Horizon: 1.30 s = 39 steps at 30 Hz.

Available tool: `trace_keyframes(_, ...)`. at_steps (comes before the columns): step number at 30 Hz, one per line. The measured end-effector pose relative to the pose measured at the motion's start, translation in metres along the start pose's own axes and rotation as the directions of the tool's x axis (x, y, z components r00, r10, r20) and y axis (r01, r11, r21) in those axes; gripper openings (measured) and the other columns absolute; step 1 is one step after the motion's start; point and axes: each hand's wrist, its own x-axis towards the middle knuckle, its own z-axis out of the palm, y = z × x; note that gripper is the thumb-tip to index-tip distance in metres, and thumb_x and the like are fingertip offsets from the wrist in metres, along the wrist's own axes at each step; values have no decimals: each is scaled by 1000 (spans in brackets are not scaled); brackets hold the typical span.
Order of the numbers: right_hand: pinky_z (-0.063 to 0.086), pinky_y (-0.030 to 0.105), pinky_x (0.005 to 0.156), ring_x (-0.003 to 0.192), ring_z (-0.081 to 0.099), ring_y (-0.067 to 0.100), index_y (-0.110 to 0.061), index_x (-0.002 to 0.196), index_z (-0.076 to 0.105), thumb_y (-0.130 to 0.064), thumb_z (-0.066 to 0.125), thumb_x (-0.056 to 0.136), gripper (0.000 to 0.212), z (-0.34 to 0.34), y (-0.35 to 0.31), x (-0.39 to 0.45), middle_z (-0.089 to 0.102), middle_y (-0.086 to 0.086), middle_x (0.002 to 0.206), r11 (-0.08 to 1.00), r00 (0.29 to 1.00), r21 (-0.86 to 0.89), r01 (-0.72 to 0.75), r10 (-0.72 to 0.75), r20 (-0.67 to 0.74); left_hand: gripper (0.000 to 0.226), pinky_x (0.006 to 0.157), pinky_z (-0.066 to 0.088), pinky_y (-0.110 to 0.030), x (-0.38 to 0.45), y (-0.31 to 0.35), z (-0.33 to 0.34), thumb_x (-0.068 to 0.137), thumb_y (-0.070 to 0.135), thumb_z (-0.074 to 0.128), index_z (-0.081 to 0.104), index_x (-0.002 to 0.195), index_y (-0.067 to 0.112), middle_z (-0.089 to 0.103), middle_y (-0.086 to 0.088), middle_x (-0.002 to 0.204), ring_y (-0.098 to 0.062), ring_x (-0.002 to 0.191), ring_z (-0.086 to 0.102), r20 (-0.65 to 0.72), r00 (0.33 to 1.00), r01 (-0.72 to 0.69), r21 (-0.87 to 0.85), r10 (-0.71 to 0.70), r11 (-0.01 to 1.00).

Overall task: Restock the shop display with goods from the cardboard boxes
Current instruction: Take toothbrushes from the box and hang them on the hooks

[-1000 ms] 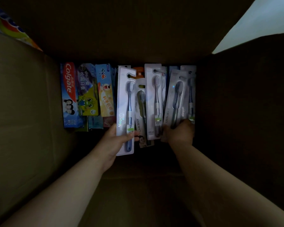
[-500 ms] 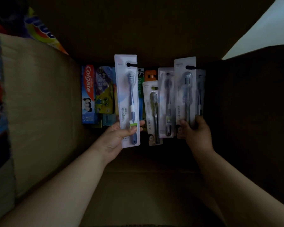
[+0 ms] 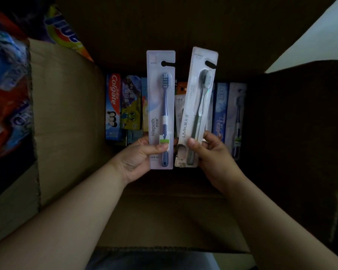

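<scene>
Inside a dim cardboard box (image 3: 66,117), the left hand (image 3: 139,158) pinches a Niepoth toothbrush pack (image 3: 161,106) upright, and the right hand (image 3: 213,158) pinches a tilted LMK toothbrush pack (image 3: 198,102). Toothpaste boxes (image 3: 123,106) stand behind, their lower ends hidden, labels hard to read in shadow.

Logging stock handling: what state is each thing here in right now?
Left hand: grips the blue toothbrush pack.
Blue toothbrush pack: upright, lifted.
Right hand: pinches the grey toothbrush pack.
Grey toothbrush pack: lifted, tilted right.
Cardboard box: open.
Toothpaste boxes: lying in the box.
</scene>
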Motion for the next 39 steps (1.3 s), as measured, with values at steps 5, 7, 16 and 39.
trace_keyframes(5, 56, 53, 84, 96, 69, 28, -17, 106, 62, -24, 67, 73, 34, 4, -5, -3, 71, 14, 104, 1000, 999, -13, 21, -21, -31, 67, 101, 42, -55, -7, 7, 4, 73, 3, 64, 48, 138, 8, 56, -17, 134, -30, 123, 55, 5, 1000, -6, 4, 6, 1000)
trace_keyframes(7, 56, 52, 84, 97, 69, 28, -17, 107, 62, -24, 67, 73, 35, 6, -7, -6, 72, 13, 103, 999, 999, -26, 26, -27, -31, 64, 101, 42, -55, -11, 9, 6, 75, 1, 66, 49, 137, 8, 56, -18, 134, -31, 124, 54, -2, 1000, -4, 5, 4, 1000)
trace_keyframes(16, 57, 35, 73, 88, 64, 16, -16, 114, 53, -24, 56, 96, 20, -13, 19, 8, 64, 2, 105, 941, 891, -283, -184, 39, -452, 41, 79, 50, -35, -6, 3, -6, 89, 2, 55, 54, 127, 19, 75, 3, 92, -14, 94, 66, -256, 965, -37, 117, 66, 992)
trace_keyframes(39, 40, 44, 104, 126, 41, 35, -5, 136, 37, -24, 69, 86, 62, -10, 50, 71, 38, 17, 140, 517, 829, -765, -383, -173, -532, 26, 75, 52, -33, 11, -25, -19, 89, 0, 56, 60, 101, 23, 70, -3, 90, -16, 82, 67, -327, 944, -7, 108, 43, 994)
